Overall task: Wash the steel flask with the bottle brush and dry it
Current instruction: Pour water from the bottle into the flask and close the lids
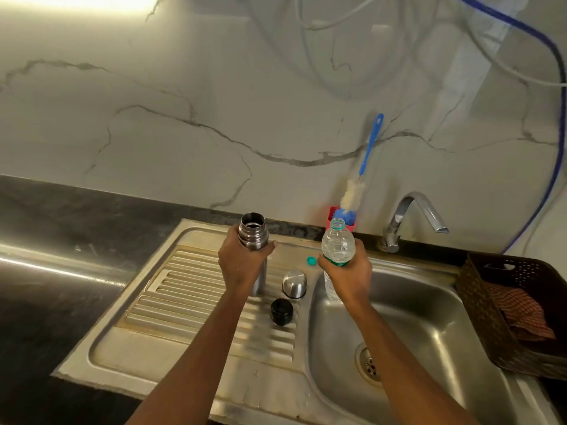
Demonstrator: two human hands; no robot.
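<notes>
Basin [408, 317] open; steel cup [294, 283], black stopper [281, 311] block drainboard [190, 302] centre.

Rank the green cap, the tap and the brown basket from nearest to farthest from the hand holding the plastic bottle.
From the right hand:
1. Green cap, on the sink rim just to its left.
2. Tap, behind it and to the right.
3. Brown basket, farthest, at the sink's right edge.

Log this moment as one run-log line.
left hand: grips open flask | right hand: holds uncapped water bottle | bottle brush: in holder, untouched
</notes>
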